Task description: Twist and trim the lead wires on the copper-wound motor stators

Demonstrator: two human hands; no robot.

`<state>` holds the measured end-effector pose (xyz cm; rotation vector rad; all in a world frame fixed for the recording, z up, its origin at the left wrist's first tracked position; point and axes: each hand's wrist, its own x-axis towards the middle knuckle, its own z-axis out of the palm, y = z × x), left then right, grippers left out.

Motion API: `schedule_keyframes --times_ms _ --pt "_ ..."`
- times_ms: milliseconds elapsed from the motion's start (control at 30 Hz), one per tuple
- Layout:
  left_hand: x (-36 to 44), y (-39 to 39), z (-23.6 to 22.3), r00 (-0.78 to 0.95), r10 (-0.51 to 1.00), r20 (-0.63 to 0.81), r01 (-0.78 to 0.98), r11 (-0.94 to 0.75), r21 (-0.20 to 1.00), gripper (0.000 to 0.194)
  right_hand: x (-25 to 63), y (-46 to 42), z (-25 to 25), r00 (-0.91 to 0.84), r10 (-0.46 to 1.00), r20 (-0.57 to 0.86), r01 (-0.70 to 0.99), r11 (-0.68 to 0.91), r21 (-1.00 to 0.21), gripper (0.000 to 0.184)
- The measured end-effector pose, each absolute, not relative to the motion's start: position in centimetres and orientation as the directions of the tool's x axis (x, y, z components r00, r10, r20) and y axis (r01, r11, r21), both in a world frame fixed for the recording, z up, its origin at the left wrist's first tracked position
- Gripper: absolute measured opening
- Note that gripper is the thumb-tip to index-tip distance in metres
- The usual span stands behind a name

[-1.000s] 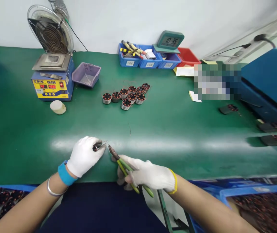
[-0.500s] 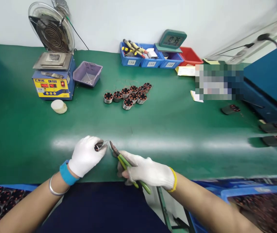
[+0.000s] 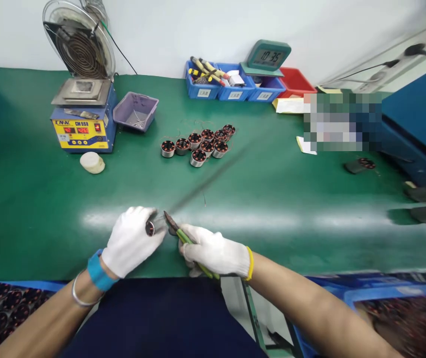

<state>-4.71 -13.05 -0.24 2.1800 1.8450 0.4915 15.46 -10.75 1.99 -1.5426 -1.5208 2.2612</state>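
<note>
My left hand [image 3: 134,241], in a white glove, is closed around a motor stator [image 3: 150,228], whose round end shows between the fingers. Thin wires stick out from it to the right. Green-handled cutting pliers [image 3: 180,234] are gripped in my gloved right hand [image 3: 213,251], their dark jaws by the wire ends. Whether the jaws touch a wire I cannot tell. Beyond the hands, several more stators [image 3: 198,158] with copper windings stand in a cluster on the green table [image 3: 131,179]. A short bit of wire [image 3: 204,200] lies in front of them.
At the back left stand a blue-yellow solder pot [image 3: 82,127], a purple tray [image 3: 142,124] and a white round block [image 3: 92,162]. Blue tool bins [image 3: 203,93], a clock [image 3: 268,54] and a red bin [image 3: 297,82] line the wall. Crates of stators flank the table's front edge.
The pliers have shifted left and slightly up, closer to the stator's wires, as my right hand moved left. My left hand has barely moved and still holds the stator.
</note>
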Motion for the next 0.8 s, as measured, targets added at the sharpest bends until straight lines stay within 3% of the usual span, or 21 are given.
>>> schedule_keyframes --times_ms 100,200,500,667,800 --pt "-5.7 -14.1 0.3 0.161 0.981 0.110 0.910 -0.190 0.368 0.046 15.7 -10.6 2.0 -0.548 0.472 -0.691 0.403 -0.575 -0.712 0.044" --pt "-6.8 -14.7 0.8 0.224 0.973 0.048 0.902 -0.226 0.368 0.042 16.1 -10.5 2.0 -0.592 0.465 -0.658 0.362 -0.576 -0.733 0.051" --pt "-5.4 -13.5 1.3 0.225 0.974 0.002 0.908 -0.211 0.362 0.045 17.7 -10.0 1.0 -0.733 0.399 -0.550 0.289 -0.550 -0.784 0.038" --pt "-4.2 -12.6 0.5 0.217 0.976 -0.004 0.901 -0.199 0.384 0.024 18.1 -9.6 1.1 -0.765 0.348 -0.543 0.285 -0.573 -0.768 0.047" --pt "-4.3 -12.6 -0.2 0.198 0.980 0.004 0.883 -0.180 0.433 0.021 18.3 -9.5 1.2 -0.758 0.347 -0.551 0.317 -0.543 -0.778 0.045"
